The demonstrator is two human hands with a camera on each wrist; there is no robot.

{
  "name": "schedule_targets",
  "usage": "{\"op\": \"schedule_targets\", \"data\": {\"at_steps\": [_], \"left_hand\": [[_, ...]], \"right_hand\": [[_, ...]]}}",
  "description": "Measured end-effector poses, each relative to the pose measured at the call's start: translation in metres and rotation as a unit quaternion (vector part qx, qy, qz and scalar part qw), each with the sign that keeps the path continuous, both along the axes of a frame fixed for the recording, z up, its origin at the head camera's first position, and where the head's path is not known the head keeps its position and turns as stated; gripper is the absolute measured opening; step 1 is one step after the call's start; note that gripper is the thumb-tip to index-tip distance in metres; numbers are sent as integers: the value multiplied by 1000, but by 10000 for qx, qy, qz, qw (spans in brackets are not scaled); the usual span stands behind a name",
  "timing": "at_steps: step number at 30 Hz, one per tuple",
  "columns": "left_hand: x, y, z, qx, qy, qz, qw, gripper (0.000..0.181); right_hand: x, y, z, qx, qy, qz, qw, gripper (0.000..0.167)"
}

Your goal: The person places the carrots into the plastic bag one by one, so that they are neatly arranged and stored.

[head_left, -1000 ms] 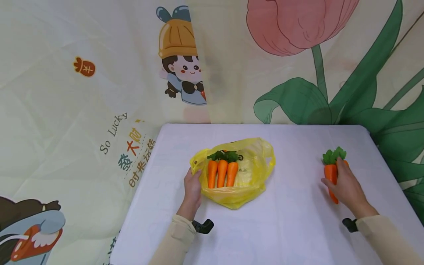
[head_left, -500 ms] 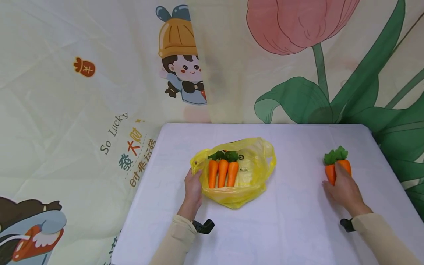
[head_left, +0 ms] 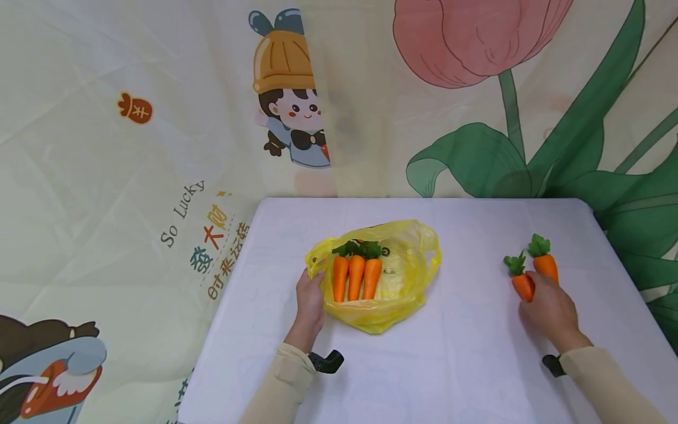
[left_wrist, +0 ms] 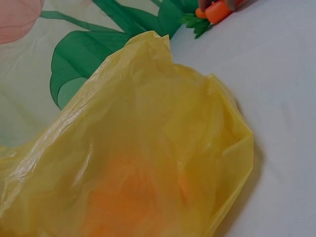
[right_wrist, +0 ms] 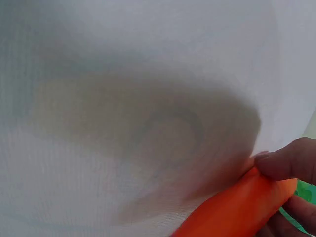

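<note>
My left hand [head_left: 309,303] grips the left edge of a yellow plastic bag [head_left: 408,282], which lies spread with its mouth facing up. Inside, three orange carrots [head_left: 356,280] with green tops lie side by side. On the right, my right hand [head_left: 553,309] pinches a carrot [head_left: 522,287] between thumb and fingers; its leafy top leans left. The right wrist view shows the thumb on this carrot's orange body [right_wrist: 237,207]. A second carrot [head_left: 547,268] sits just behind and right of the hand, its lower end hidden. In the left wrist view, the bag [left_wrist: 138,123] hides my left hand.
A white-covered table [head_left: 466,365] bears everything. Behind it hangs a printed cloth [head_left: 365,118] with a tulip and a cartoon figure. Each wrist wears a black device, such as the one on the left [head_left: 325,361].
The right hand has shifted slightly, and its carrot has come apart from the other and tilted left. The left hand and bag have stayed nearly still.
</note>
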State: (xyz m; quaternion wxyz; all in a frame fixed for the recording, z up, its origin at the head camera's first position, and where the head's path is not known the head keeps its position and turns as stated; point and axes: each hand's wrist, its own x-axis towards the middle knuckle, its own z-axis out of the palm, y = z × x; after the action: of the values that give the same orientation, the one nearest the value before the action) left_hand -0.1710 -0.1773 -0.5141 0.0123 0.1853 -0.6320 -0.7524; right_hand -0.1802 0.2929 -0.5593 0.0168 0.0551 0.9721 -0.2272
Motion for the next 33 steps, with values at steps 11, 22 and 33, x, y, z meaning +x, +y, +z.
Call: {"op": "schedule_targets", "data": {"at_steps": [11, 22, 33], "left_hand": [[-2, 2, -1, -145, -50, -68, 9999, 51], [-2, 4, -2, -162, -43, -123, 9998, 51], [-1, 3, -3, -152, -59, -86, 9998, 51]], "right_hand": [[3, -22, 18, -885, -528, 151, 9946, 72], [-6, -72, 62, -2446, -1241, 371, 9609, 76], [-7, -123, 100, -3632, -1501, 998, 9141, 75]]}}
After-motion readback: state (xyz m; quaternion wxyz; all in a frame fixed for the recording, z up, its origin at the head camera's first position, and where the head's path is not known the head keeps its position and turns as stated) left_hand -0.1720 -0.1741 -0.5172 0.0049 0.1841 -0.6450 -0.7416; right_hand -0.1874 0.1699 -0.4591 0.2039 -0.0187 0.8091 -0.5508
